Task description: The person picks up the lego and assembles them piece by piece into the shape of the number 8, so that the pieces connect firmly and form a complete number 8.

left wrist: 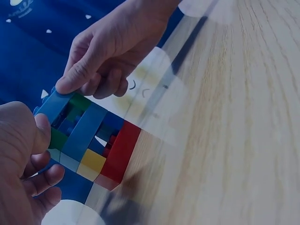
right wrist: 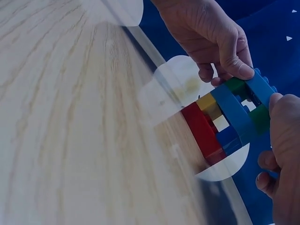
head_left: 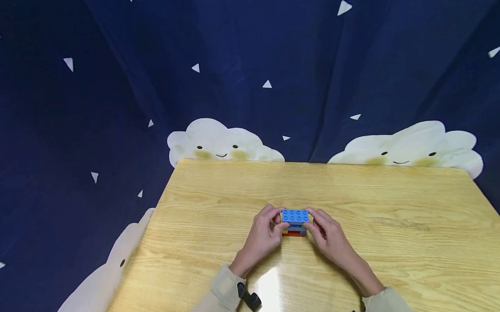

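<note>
A stack of toy bricks stands on the wooden table (head_left: 202, 212). Red brick (left wrist: 119, 157) forms its bottom layer; a yellow brick (left wrist: 92, 164) and a small blue brick (right wrist: 228, 140) sit on that. Above them lies a long blue brick (right wrist: 233, 110), then green bricks (right wrist: 235, 85) at both ends. A studded blue top brick (head_left: 295, 215) spans the greens. My left hand (head_left: 263, 229) pinches its left end between thumb and fingers. At the opposite end my right hand (head_left: 330, 238) grips it likewise. Gaps show between the middle bricks in both wrist views.
A dark blue curtain (head_left: 238, 60) with white triangles and smiling clouds hangs behind the table and along its left side. Black wrist devices (head_left: 249, 297) sit at the beige sleeves (head_left: 222, 294). Bright glare lies on the tabletop between the forearms.
</note>
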### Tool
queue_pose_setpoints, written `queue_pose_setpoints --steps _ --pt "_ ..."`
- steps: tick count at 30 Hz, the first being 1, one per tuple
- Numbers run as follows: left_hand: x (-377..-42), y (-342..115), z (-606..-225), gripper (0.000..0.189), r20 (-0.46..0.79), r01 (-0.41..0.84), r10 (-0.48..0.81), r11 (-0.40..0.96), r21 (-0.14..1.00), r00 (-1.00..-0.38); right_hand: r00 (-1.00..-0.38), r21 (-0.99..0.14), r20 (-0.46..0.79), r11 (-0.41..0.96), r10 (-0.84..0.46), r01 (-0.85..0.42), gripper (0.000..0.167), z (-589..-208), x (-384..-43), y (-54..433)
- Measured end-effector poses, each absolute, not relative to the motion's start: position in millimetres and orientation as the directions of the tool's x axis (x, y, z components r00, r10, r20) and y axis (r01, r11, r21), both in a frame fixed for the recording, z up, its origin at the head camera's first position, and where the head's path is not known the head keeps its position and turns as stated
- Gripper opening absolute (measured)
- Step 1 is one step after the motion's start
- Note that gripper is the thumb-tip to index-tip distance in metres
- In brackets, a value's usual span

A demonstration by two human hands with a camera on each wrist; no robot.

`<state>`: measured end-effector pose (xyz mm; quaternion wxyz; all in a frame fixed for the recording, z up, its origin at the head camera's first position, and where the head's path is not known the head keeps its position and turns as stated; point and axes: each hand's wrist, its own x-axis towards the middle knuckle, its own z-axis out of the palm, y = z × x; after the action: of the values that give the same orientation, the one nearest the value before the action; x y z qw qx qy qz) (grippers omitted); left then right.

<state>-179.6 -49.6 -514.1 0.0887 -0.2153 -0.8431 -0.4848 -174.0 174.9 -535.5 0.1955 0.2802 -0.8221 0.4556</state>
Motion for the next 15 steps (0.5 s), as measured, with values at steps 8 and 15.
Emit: queue_pose_setpoints --steps 8,15 --pt "-176.1 -48.0 -516.8 0.032 0.415 0.489 0.259 0.425 0.762 -0.872 -0.708 -0.599 0.65 0.388 -0.275 -0.701 0.044 -541.0 -175.0 172.5" --pt "-179.9 -45.6 -519.6 0.032 0.426 0.504 0.27 0.426 0.752 -0.863 -0.735 -0.608 0.626 0.428 -0.26 -0.669 0.042 -542.5 -173.8 173.6"
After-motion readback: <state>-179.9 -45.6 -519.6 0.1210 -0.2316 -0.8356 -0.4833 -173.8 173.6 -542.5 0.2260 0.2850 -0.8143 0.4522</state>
